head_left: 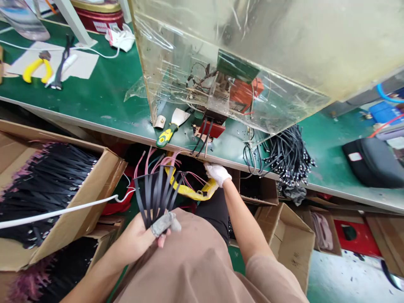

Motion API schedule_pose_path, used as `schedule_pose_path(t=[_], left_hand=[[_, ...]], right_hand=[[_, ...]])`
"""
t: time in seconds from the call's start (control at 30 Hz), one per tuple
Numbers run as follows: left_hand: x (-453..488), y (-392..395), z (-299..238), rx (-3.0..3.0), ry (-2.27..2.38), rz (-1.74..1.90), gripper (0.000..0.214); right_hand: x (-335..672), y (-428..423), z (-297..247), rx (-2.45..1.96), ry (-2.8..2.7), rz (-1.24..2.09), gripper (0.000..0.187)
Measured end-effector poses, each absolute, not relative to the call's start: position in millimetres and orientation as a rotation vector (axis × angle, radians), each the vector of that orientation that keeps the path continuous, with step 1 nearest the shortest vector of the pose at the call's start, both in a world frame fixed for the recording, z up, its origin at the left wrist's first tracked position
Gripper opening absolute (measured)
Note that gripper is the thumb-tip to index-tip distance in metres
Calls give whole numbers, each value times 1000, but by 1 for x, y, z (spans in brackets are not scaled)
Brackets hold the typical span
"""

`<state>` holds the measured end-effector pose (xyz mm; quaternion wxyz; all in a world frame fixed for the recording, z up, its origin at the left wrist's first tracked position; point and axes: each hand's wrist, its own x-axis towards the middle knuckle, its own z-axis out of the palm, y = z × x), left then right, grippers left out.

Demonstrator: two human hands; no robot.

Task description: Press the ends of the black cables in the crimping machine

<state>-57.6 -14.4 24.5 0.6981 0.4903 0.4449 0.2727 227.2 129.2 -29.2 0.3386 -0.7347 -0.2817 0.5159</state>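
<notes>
My left hand (154,231), with grey wrapping on finger and thumb, is closed around a fan of black flat cables (158,189). Thin pink wires (151,162) stick out of their far ends. In a white glove, my right hand (218,174) is at the bench's front edge, its fingers drawn together; whatever they grip is hidden. Beside the glove hangs the yellow rim of a bag (195,193), below the bench edge. Above it, two black cables (205,132) run out of a small red block (214,128) under a clear plastic cover (195,54).
A green-and-yellow-handled scraper (168,132) lies near the bench edge. To the right is a bundle of black cables (288,155) and a black case (375,162). Yellow-handled cutters (38,69) rest at left. Cardboard boxes (78,202) of cables stand below; a white cord (69,208) crosses them.
</notes>
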Motion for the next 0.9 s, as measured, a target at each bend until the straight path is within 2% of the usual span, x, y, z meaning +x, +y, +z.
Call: schedule_pose_path(t=[0.13, 0.2, 0.27, 0.4, 0.47, 0.7, 0.8, 0.9], left_hand=[[-43, 8, 39, 966, 1011, 793, 46], [-36, 14, 37, 947, 1040, 830, 48], [-31, 18, 29, 906, 1067, 832, 48], [-19, 25, 14, 915, 1016, 827, 43], [-11, 30, 16, 932, 965, 861, 46], [16, 39, 34, 732, 908, 949, 49], [15, 41, 30, 744, 836, 1002, 41], [9, 45, 28, 720, 856, 1023, 44]], right_hand=[[255, 107, 21, -1944, -1390, 1418, 16], [279, 97, 47, -1916, -1593, 1344, 29], [311, 92, 68, -2026, -1603, 1027, 37], [383, 108, 86, -2319, -1534, 118, 39], [411, 128, 82, -2431, -1564, -91, 41], [404, 199, 52, -2767, -1518, -162, 50], [387, 209, 59, -2839, -1478, -60, 52], [388, 207, 77, -2712, -1500, 68, 48]])
